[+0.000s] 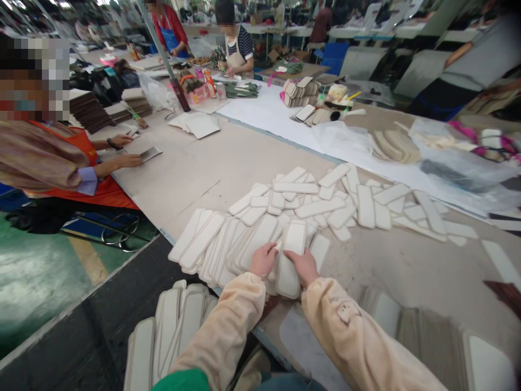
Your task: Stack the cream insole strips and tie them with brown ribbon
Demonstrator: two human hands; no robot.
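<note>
With both our left hand and right hand clamping fingers on a white padded oblong insole piece above the beige surface, a loose grip could topple the fanned stack of white pieces beside it.

We see an off-white, elongated, round-cornered padded insole piece lying flat, lengthwise away from us, at the near edge of the table. It rests on overlapping identical pieces. The left hand and right hand grip its sides.
</note>
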